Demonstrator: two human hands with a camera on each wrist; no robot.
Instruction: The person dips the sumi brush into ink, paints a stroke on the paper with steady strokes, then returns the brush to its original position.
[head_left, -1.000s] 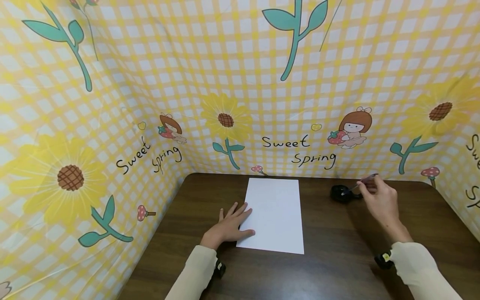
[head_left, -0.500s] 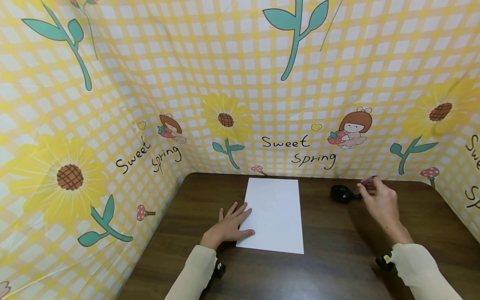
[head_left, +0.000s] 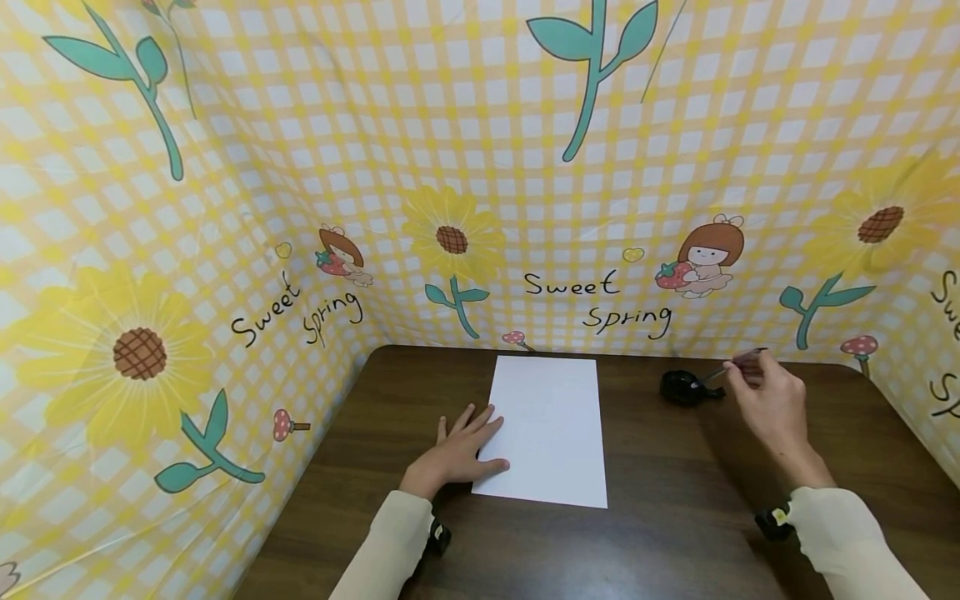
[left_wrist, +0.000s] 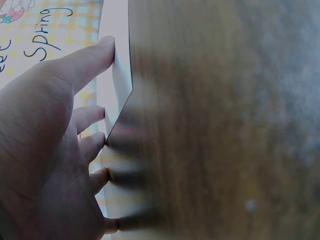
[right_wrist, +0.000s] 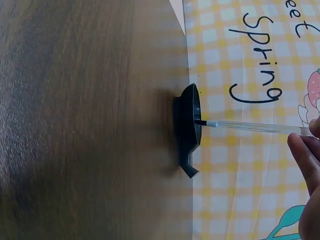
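Observation:
A white sheet of paper (head_left: 555, 433) lies on the dark wooden table. My left hand (head_left: 456, 457) rests on its left edge with fingers spread; in the left wrist view the thumb and fingers of that hand (left_wrist: 50, 115) reach over the paper (left_wrist: 120, 60). My right hand (head_left: 772, 408) pinches a thin paintbrush (right_wrist: 250, 126) with a clear handle, white collar and dark bristles. The brush slants down to a small black dish (head_left: 677, 388) with a short handle. In the right wrist view, the bristles meet the rim of the dish (right_wrist: 186, 120).
A yellow checked cloth (head_left: 480, 150) with sunflowers and lettering walls in the table's back and sides. Brown tabletop (head_left: 637, 458) lies between the paper and the dish. Each wrist wears a black device (head_left: 772, 521).
My right hand has shifted slightly right, drawing the brush tip from inside the dish toward its right rim. The left hand, the paper and the dish stay put.

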